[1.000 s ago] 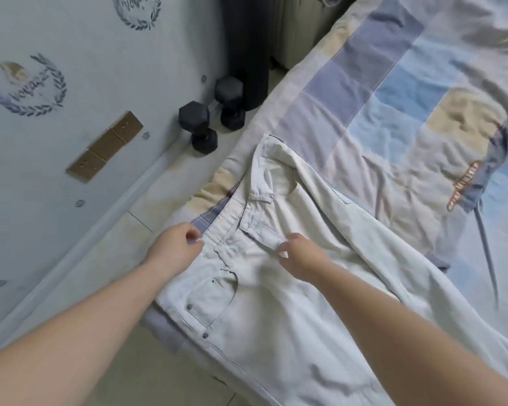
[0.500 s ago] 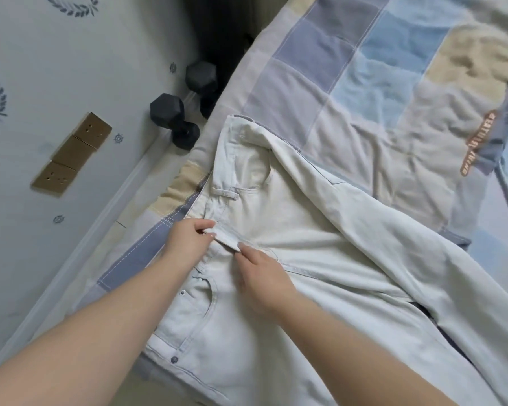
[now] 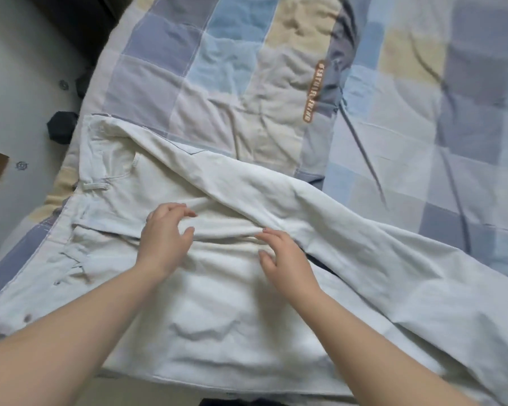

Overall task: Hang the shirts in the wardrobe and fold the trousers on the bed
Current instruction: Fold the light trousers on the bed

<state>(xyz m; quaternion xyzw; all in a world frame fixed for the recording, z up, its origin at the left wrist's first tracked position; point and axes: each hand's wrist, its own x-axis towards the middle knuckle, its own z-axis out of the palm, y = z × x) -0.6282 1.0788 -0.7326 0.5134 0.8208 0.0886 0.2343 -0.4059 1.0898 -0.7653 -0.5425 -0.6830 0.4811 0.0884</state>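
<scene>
Trousers (image 3: 247,303) overhang bed (image 3: 423,142) edge — left hand (image 3: 165,235), right hand (image 3: 285,253) loosely spread, touching cloth.

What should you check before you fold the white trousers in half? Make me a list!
1. Trousers lie on the bed: ok.
2. Waistband spread out flat: ok.
3. Far leg smooth: not ok, it lies twisted over the middle.
4. Left hand and right hand on the cloth at the crotch: ok.
5. Leg ends lined up: cannot tell, out of view.
</scene>
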